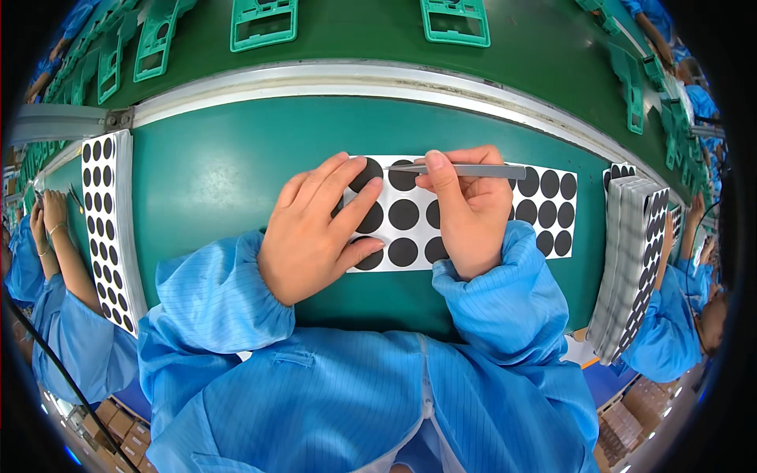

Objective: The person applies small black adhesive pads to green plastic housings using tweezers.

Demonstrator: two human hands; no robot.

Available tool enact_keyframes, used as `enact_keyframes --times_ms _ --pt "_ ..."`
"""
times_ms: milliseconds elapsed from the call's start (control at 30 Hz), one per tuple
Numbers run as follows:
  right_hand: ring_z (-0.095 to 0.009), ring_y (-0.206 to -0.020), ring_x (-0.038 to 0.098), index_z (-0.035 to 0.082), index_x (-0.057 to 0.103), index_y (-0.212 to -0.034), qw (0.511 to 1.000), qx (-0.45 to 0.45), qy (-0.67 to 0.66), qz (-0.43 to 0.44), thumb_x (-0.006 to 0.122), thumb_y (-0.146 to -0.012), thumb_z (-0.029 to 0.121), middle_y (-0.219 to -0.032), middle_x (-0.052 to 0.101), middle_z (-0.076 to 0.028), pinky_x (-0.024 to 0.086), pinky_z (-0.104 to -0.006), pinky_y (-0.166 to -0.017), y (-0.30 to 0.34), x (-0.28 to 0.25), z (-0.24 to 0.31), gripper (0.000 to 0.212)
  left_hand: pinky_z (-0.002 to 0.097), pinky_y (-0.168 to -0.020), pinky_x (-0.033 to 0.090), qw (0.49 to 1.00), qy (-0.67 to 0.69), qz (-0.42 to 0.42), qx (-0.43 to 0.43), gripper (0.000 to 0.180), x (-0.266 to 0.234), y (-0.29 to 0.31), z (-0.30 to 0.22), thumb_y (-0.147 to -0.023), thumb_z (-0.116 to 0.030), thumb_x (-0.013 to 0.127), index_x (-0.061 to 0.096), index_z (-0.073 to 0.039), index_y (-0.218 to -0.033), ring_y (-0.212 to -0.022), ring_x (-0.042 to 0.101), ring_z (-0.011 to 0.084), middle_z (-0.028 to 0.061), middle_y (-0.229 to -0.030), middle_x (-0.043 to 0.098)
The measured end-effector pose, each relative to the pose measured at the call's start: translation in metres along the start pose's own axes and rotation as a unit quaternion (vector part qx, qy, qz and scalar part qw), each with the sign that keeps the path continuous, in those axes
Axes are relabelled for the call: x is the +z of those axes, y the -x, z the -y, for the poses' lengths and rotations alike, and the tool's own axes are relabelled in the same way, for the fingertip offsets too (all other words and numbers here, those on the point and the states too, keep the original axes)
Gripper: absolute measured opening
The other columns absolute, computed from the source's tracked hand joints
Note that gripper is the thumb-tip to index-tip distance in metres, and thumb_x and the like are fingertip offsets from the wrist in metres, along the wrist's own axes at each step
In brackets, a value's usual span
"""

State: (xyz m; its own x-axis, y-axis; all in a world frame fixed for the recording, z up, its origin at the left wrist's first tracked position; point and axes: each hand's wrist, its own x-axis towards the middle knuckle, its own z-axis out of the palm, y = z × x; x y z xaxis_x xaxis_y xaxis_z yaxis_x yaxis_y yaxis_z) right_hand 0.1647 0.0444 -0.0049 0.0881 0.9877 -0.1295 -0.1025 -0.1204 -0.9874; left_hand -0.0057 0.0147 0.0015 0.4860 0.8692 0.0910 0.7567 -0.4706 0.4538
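A white sheet with rows of black round stickers lies flat on the green work surface in front of me. My left hand rests on the sheet's left end, palm down, fingers stretched out and a little apart, partly covering stickers there. Grey metal tweezers are gripped in my right hand, between thumb and fingers. They lie almost level, their tips pointing left toward the upper-row stickers near my left fingertips. Whether the tips touch a sticker I cannot tell. My right hand covers the sheet's middle.
Stacks of similar dotted sheets stand at the left and right. Beyond a metal rail, a dark green conveyor belt carries several green plastic frames. Blue-sleeved co-workers sit on both sides.
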Motion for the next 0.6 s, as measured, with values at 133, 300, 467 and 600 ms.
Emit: enact_keyframes --times_ms 133,300,467,600 --pt "-0.010 -0.064 0.056 -0.001 0.048 -0.081 0.999 -0.022 0.044 -0.014 0.059 -0.081 0.008 -0.072 0.058 -0.008 0.044 -0.0191 -0.058 0.000 0.006 -0.002 0.015 0.0409 -0.082 0.036 1.000 -0.002 -0.029 -0.002 0.058 0.000 -0.001 0.001 -0.061 -0.026 0.070 0.051 -0.012 -0.115 -0.111 0.042 0.0317 0.0145 -0.124 0.041" --pt "-0.012 -0.065 0.058 0.001 0.046 -0.085 1.000 0.014 0.003 0.024 0.058 -0.082 0.013 -0.075 0.059 -0.010 0.048 -0.0239 -0.063 -0.006 0.001 0.000 0.017 0.0396 -0.083 0.035 0.999 -0.030 -0.033 0.013 0.056 -0.002 -0.002 0.003 -0.061 -0.031 0.070 0.054 -0.015 -0.112 -0.110 0.044 0.0302 0.0145 -0.123 0.042" --pt "-0.010 -0.062 0.057 0.001 0.046 -0.084 1.000 0.015 -0.001 -0.016 0.059 -0.081 0.011 -0.073 0.060 -0.009 0.046 -0.0202 -0.057 -0.005 0.002 -0.002 0.016 0.0385 -0.082 0.036 1.000 -0.010 -0.023 0.016 0.056 -0.005 -0.003 0.009 -0.061 -0.028 0.069 0.053 -0.013 -0.113 -0.109 0.045 0.0289 0.0126 -0.122 0.044" --pt "-0.010 -0.064 0.057 0.000 0.047 -0.083 0.999 0.021 0.023 -0.005 0.059 -0.081 0.010 -0.073 0.059 -0.009 0.045 -0.0195 -0.057 -0.005 0.005 0.000 0.016 0.0367 -0.079 0.037 0.999 -0.006 -0.016 0.028 0.056 -0.007 -0.004 0.014 -0.061 -0.025 0.069 0.052 -0.011 -0.112 -0.107 0.046 0.0278 0.0107 -0.121 0.045"
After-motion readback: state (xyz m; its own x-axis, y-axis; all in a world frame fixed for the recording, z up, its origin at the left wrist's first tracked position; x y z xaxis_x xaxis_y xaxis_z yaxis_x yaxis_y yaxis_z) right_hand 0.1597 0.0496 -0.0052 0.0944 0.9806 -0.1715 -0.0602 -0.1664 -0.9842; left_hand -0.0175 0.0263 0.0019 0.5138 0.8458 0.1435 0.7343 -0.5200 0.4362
